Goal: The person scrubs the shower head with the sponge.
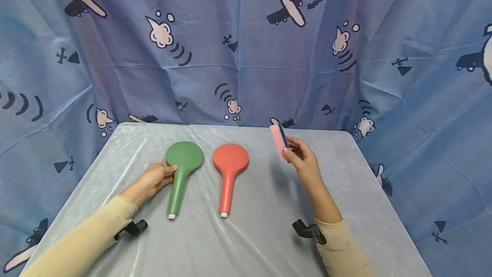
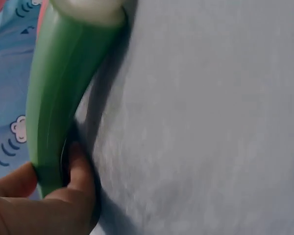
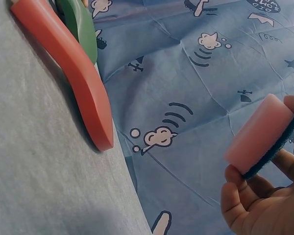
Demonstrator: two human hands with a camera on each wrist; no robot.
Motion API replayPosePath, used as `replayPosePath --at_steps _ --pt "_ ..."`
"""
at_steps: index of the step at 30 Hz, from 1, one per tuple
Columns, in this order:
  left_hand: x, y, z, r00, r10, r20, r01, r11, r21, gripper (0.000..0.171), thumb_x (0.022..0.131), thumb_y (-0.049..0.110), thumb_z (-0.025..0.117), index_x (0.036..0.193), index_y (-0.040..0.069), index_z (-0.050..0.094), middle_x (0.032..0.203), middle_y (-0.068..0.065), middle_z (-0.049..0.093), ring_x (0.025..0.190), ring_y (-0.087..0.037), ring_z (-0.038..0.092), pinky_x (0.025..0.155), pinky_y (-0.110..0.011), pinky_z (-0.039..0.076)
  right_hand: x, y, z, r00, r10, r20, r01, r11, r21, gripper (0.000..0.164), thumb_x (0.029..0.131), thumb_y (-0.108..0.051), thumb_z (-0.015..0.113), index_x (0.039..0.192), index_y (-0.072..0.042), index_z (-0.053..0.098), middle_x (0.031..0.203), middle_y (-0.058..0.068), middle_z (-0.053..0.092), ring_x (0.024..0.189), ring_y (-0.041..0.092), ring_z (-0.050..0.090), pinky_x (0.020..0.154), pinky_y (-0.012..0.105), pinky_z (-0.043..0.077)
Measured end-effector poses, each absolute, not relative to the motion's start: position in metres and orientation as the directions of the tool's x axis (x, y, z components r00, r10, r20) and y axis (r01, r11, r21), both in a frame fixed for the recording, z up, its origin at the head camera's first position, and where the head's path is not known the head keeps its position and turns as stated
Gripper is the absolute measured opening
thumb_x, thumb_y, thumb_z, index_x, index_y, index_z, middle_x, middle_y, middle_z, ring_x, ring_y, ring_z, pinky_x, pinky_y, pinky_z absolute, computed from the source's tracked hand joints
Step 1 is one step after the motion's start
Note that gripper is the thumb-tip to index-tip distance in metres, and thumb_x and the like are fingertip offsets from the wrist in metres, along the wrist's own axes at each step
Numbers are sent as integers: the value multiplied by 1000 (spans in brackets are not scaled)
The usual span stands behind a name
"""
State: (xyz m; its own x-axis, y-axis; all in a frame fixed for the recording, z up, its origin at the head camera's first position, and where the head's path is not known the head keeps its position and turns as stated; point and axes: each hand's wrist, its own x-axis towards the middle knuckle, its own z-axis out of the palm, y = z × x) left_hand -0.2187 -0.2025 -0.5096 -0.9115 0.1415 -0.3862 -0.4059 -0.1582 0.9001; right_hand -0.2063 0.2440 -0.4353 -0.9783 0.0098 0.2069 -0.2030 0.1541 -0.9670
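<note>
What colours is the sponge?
The sponge is pink and dark blue-green; the right wrist view shows it best.

The green paddle (image 1: 185, 159), nearer the counter's (image 1: 269, 243) left edge, looks like smooth moulded plastic with a satin sheen, as does the red paddle (image 1: 230, 159) beside it. The sponge (image 3: 259, 129), toward the far edge, joins matt pink foam to a rough, fibrous scouring layer (image 3: 272, 155). Faintly shiny, creased cloth (image 1: 153, 247) covers the counter; beyond its far corners hangs wrinkled printed fabric (image 1: 207, 25).
</note>
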Motion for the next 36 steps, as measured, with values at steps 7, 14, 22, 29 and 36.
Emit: replayPosePath --at_steps 7,14,22,29,36 --pt "-215 -209 -503 -904 60 -424 -427 -47 903 29 102 4 59 121 -14 47 82 1 70 77 -6 70 76 -24 61 -206 241 -437 -976 -7 216 -215 153 -965 48 100 -20 68 142 -4 55 133 16 58 101 13 60 80 18 52" --pt "-205 -215 -493 -907 70 -415 -412 50 910 59 105 7 54 146 -23 24 110 -16 66 94 -14 69 90 -32 60 -205 240 -438 -977 -5 213 -211 167 -963 47 100 -20 68 142 -4 55 133 17 58 102 14 60 81 18 51" --pt "-191 -207 -469 -959 -56 -277 -280 333 901 65 104 19 58 153 -11 29 155 -31 36 125 -36 52 92 -31 55 -206 240 -435 -974 -5 228 -226 156 -962 46 100 -17 67 142 -4 56 131 16 58 101 12 61 82 18 53" --pt "-184 -176 -447 -989 -31 -147 -148 352 924 64 102 18 63 152 -8 34 153 -28 42 135 -40 49 102 -37 47 -206 242 -435 -972 -11 236 -234 161 -959 46 99 -17 68 142 -4 56 133 15 58 104 14 61 84 19 52" --pt "-179 -132 -456 -992 25 -122 -107 333 937 64 97 19 71 149 -4 41 150 -25 49 130 -38 56 100 -40 51 -205 243 -436 -968 -8 250 -248 162 -955 47 99 -16 68 142 -4 56 133 16 58 105 14 61 84 18 52"
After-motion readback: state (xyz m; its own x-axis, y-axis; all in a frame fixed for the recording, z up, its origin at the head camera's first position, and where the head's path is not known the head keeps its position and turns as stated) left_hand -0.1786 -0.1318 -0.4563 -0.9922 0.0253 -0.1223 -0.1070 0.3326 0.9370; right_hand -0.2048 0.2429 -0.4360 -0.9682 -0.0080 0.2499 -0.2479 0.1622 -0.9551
